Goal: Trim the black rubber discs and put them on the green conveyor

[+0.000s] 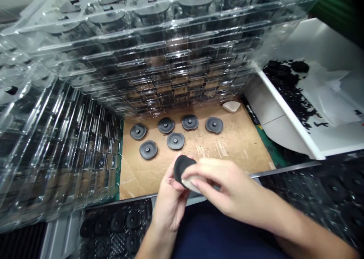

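Note:
My left hand [170,198] pinches a round black rubber disc [182,166] at its lower edge, holding it upright above the near edge of the brown board [241,145]. My right hand [224,189] reaches across from the right, its fingers closed on a small white block [190,183] pressed against the disc's lower face. Several matching dark discs [175,140] lie flat on the board beyond my hands, in two loose rows.
Tall stacks of clear plastic trays [148,50] wall in the back and left. A white bin [309,111] holding small black parts stands at the right. Black trays with discs [119,223] sit near the lower left and right. A white wedge [231,106] lies at the board's far corner.

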A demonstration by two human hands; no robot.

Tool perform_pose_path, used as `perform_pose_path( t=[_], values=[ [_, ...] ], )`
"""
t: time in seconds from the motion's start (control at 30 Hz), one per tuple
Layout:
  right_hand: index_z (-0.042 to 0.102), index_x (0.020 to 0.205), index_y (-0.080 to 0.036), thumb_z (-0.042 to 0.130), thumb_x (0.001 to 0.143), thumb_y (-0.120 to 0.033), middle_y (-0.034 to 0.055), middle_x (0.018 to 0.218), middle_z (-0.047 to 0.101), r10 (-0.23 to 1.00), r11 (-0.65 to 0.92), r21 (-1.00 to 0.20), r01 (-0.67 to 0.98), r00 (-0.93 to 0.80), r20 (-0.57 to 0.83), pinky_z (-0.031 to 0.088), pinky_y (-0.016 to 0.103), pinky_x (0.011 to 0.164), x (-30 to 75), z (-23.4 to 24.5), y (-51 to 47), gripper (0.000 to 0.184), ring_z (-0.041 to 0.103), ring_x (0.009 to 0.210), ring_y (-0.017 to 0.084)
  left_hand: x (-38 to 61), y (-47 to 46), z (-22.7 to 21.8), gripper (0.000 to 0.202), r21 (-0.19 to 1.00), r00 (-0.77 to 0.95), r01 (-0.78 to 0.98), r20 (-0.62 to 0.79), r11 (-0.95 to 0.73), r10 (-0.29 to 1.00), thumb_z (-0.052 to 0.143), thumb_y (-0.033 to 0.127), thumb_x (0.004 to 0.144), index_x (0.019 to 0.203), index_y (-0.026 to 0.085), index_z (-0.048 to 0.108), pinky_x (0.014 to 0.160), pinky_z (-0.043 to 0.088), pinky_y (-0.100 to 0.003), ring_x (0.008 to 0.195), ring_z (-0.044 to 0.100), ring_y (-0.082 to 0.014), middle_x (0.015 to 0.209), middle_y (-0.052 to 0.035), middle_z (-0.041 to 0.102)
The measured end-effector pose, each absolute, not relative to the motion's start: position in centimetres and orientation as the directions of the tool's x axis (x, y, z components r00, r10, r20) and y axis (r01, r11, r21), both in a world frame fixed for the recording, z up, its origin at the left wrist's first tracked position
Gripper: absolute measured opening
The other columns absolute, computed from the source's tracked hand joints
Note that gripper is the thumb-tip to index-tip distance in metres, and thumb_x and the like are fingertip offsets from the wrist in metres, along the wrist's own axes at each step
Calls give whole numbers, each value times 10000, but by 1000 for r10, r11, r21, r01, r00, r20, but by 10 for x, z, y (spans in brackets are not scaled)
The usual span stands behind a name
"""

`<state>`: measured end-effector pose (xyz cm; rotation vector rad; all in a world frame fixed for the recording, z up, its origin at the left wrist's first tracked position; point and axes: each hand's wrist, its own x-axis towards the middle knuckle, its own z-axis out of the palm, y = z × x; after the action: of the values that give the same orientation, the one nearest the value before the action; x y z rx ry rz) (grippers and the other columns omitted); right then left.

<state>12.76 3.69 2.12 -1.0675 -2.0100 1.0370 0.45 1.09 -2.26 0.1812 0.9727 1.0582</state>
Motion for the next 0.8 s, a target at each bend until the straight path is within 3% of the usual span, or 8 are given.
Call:
perform_pose_path(
  t=[0.13, 0.23, 0.3, 0.43, 0.5, 0.6, 0.73, 0.8],
  values=[
    [631, 1041, -56, 442, 902, -111, 103, 881, 663, 875, 483, -787, 384, -246, 417, 493, 281, 776, 128, 21, 36, 241, 606, 830, 159, 6, 12, -17, 385, 527, 168, -660, -592, 536, 788, 829, 250, 552, 915, 214, 707, 666, 522, -157, 622, 622, -79, 709, 34, 692],
    [648, 993, -107, 469, 885, -86, 50, 827, 655, 873, 387, -875, 290, -419, 248, 496, 217, 700, 132, 23, 30, 210, 600, 756, 118, 3, 12, -14, 548, 530, 163, -659, -592, 534, 789, 872, 248, 445, 964, 244, 697, 741, 536, -199, 792, 666, -138, 922, 6, 723],
    [660, 943, -130, 489, 871, -71, 28, 818, 653, 873, 326, -897, 300, -459, 163, 488, 183, 679, 134, 24, 29, 195, 598, 735, 97, 3, 13, -14, 546, 537, 171, -647, -590, 542, 789, 862, 267, 474, 992, 252, 690, 774, 536, -223, 875, 665, -168, 978, -7, 718],
    [636, 1026, -61, 467, 877, -79, 95, 856, 667, 870, 488, -814, 315, -247, 425, 501, 263, 756, 134, 25, 29, 226, 609, 795, 148, 6, 14, -12, 418, 554, 210, -628, -556, 546, 805, 836, 257, 536, 932, 219, 709, 849, 515, -261, 782, 666, -148, 741, 18, 704],
    [634, 1024, -64, 463, 874, -68, 89, 845, 670, 863, 479, -841, 251, -308, 400, 507, 253, 742, 136, 27, 27, 227, 611, 787, 143, 5, 13, -11, 496, 554, 199, -633, -559, 541, 805, 852, 218, 503, 973, 245, 697, 871, 507, -271, 823, 668, -156, 832, 14, 722],
    [656, 942, -120, 482, 864, -55, 42, 818, 665, 864, 358, -899, 251, -454, 218, 501, 193, 683, 139, 31, 28, 202, 609, 740, 107, 4, 11, -8, 561, 546, 197, -618, -589, 565, 784, 857, 244, 489, 1021, 270, 682, 864, 513, -284, 902, 667, -189, 1001, -16, 720],
    [626, 1031, -89, 456, 890, -95, 83, 868, 661, 874, 480, -818, 318, -254, 414, 509, 271, 753, 137, 30, 35, 221, 604, 801, 150, 10, 11, -4, 548, 574, 240, -585, -552, 572, 799, 835, 325, 525, 1040, 216, 684, 896, 498, -297, 959, 655, -224, 969, -52, 728],
    [614, 1059, -78, 461, 885, -80, 86, 882, 666, 849, 505, -827, 248, -317, 423, 505, 275, 774, 143, 30, 32, 231, 605, 824, 153, 11, 10, -1, 479, 563, 242, -600, -549, 568, 800, 825, 262, 558, 1018, 233, 693, 886, 497, -257, 951, 659, -191, 976, -31, 733]
  ],
)
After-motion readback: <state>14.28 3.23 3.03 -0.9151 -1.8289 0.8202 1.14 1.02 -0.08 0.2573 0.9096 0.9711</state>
